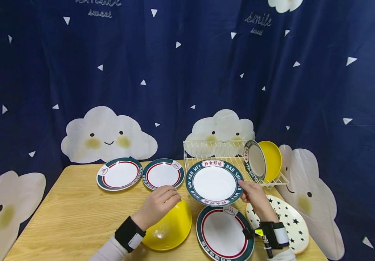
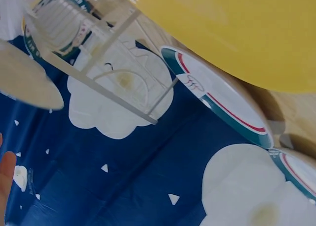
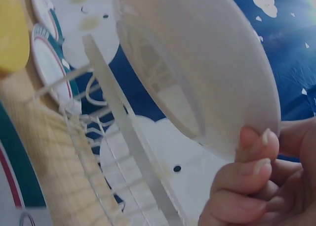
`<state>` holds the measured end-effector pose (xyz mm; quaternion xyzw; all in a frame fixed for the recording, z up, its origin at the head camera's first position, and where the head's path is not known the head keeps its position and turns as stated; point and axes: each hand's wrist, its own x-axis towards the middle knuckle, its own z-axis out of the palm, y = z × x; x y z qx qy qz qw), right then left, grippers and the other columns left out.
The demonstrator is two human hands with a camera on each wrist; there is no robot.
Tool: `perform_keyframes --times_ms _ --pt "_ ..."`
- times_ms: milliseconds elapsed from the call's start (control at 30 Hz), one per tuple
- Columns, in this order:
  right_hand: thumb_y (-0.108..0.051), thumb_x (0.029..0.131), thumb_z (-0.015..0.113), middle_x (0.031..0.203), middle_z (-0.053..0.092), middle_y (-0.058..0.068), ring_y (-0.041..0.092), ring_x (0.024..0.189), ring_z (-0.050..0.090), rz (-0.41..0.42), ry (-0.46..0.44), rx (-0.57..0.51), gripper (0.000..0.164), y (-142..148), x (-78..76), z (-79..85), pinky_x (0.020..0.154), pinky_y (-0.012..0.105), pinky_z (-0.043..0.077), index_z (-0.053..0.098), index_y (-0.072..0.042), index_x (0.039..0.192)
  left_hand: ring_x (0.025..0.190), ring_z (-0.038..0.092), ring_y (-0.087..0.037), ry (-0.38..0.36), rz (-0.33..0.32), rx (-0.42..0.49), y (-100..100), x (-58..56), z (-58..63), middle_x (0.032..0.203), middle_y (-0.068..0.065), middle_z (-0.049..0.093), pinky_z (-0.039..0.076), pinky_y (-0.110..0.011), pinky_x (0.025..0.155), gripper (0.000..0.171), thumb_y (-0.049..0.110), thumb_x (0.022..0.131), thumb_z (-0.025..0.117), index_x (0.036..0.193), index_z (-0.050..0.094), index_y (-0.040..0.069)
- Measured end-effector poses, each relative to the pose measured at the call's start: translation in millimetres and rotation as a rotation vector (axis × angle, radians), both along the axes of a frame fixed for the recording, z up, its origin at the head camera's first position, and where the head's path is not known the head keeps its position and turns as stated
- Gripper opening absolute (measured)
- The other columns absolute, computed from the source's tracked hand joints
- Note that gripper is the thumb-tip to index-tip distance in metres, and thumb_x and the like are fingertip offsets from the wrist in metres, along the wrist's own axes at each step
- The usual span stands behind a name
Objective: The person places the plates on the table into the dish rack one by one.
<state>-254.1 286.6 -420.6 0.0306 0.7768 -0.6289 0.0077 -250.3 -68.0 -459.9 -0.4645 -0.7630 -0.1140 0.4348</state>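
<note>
My right hand (image 1: 256, 197) pinches the right edge of a white plate with a dark green, lettered rim (image 1: 214, 183). The plate is raised in front of the white dish rack (image 1: 204, 145), its face tilted toward me. In the right wrist view, fingers (image 3: 247, 186) curl against the pale underside of that plate (image 3: 212, 67). My left hand (image 1: 161, 203) hovers over the yellow plate (image 1: 171, 230), fingers loosely bent and holding nothing. Only a bit of its fingers (image 2: 6, 171) enters the left wrist view.
In the rack stand a green-rimmed plate (image 1: 256, 161) and a yellow plate (image 1: 273, 161). Two red-lined plates lie behind, one left (image 1: 120, 174) and one nearer the rack (image 1: 163, 174). Another red-lined plate (image 1: 225, 235) lies in front; a star-patterned plate (image 1: 293, 228) is at right on the wooden table (image 1: 73, 214).
</note>
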Motion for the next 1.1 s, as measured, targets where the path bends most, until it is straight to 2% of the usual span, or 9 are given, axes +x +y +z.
perform_keyframes --times_ms 200,300,367,433,600,733,800,933,1100 --pt "-0.028 0.103 0.049 0.052 0.046 -0.008 0.006 0.049 0.042 -0.161 0.028 0.039 0.04 19 0.6 -3.4 0.048 0.018 0.037 0.057 -0.01 0.068 0.091 0.065 -0.012 -0.087 0.079 0.043 -3 -6.8 -6.7 0.095 0.003 0.071 0.056 -0.024 0.086 0.019 0.029 0.09 0.069 0.101 0.071 0.013" --pt "-0.029 0.102 0.049 0.052 0.046 -0.007 0.007 0.05 0.043 -0.231 0.049 0.088 0.041 27 1.4 -3.5 0.05 0.019 0.04 0.057 -0.009 0.067 0.09 0.064 -0.011 -0.194 0.134 0.091 -2 -8.3 -8.0 0.094 0.004 0.07 0.056 -0.024 0.083 0.022 0.03 0.087 0.072 0.102 0.07 0.014" --pt "-0.03 0.102 0.049 0.052 0.046 -0.007 0.007 0.05 0.043 -0.284 0.059 0.119 0.042 32 2.1 -3.1 0.049 0.019 0.042 0.057 -0.008 0.067 0.09 0.064 -0.012 -0.311 0.17 0.145 1 -9.1 -6.6 0.094 0.004 0.07 0.056 -0.025 0.083 0.022 0.03 0.087 0.073 0.102 0.07 0.014" --pt "-0.031 0.102 0.049 0.052 0.047 -0.007 0.007 0.05 0.043 -0.33 0.07 0.149 0.043 36 3.3 -2.2 0.049 0.02 0.042 0.057 -0.007 0.067 0.091 0.064 -0.012 -0.465 0.216 0.202 5 -11.3 -4.8 0.095 0.004 0.071 0.056 -0.027 0.084 0.021 0.032 0.089 0.071 0.102 0.07 0.015" --pt "-0.036 0.102 0.048 0.051 0.047 -0.008 0.008 0.051 0.043 -0.432 0.12 0.237 0.047 46 6.3 1.3 0.048 0.022 0.039 0.057 -0.005 0.067 0.084 0.061 -0.011 -0.835 0.313 0.299 16 -24.6 -3.5 0.091 0.004 0.071 0.055 -0.032 0.082 0.024 0.037 0.095 0.062 0.099 0.071 0.016" --pt "-0.037 0.1 0.05 0.049 0.047 -0.011 0.007 0.05 0.042 -0.52 0.189 0.271 0.049 51 8.5 6.2 0.046 0.023 0.037 0.057 -0.005 0.064 0.078 0.06 -0.011 -1.01 0.3 0.373 24 -38.3 -8.2 0.088 0.001 0.071 0.055 -0.032 0.079 0.026 0.036 0.096 0.06 0.098 0.072 0.013" --pt "-0.036 0.1 0.052 0.049 0.047 -0.011 0.007 0.051 0.042 -0.565 0.233 0.286 0.05 53 9.8 9.6 0.047 0.023 0.036 0.057 -0.004 0.063 0.082 0.063 -0.014 -1.08 0.277 0.425 28 -43.9 -10.2 0.093 -0.002 0.072 0.056 -0.035 0.082 0.029 0.037 0.096 0.06 0.102 0.071 0.011" --pt "-0.038 0.099 0.053 0.048 0.048 -0.014 0.007 0.05 0.043 -0.648 0.311 0.371 0.052 59 11.6 17.3 0.045 0.023 0.035 0.059 -0.002 0.063 0.097 0.067 -0.022 -1.191 0.258 0.505 37 -54.4 -13.5 0.107 -0.008 0.073 0.055 -0.041 0.091 0.038 0.04 0.097 0.057 0.111 0.07 0.007" --pt "-0.037 0.099 0.053 0.044 0.043 -0.021 0.002 0.048 0.04 -0.723 0.421 0.443 0.054 63 11.5 28.6 0.047 0.023 0.031 0.057 -0.002 0.059 0.11 0.064 -0.031 -1.291 0.247 0.562 50 -66.9 -19.0 0.117 -0.016 0.069 0.052 -0.046 0.097 0.047 0.042 0.099 0.053 0.119 0.066 0.002"
